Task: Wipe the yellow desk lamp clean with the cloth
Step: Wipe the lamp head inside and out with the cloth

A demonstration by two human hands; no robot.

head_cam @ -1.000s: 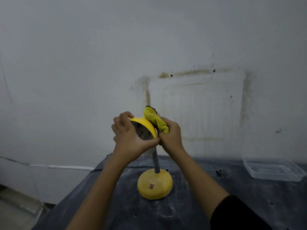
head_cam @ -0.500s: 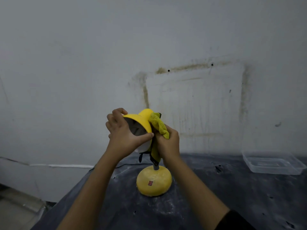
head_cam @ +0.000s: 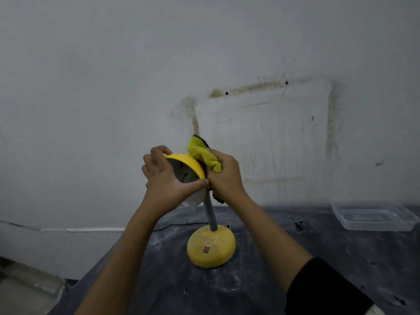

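Observation:
A yellow desk lamp stands on the dark table, its round base (head_cam: 211,247) carrying a small red switch. A grey flexible neck (head_cam: 210,214) rises to the yellow shade (head_cam: 187,163), which tilts its open mouth towards me. My left hand (head_cam: 168,178) grips the shade's rim, fingers over the top and thumb along the lower edge. My right hand (head_cam: 225,176) holds a bunched yellow-green cloth (head_cam: 203,154) against the back of the shade. Part of the cloth hangs hidden behind my right wrist.
The dusty dark table (head_cam: 250,287) meets a stained white wall (head_cam: 261,133) right behind the lamp. A clear plastic container (head_cam: 372,215) sits at the back right. A thin black cord (head_cam: 177,225) trails left from the lamp. The table's left edge drops to the floor.
The cloth has gone from the lower back of the shade up to its top rear. My left hand keeps its grip on the rim, and the view has shifted slightly.

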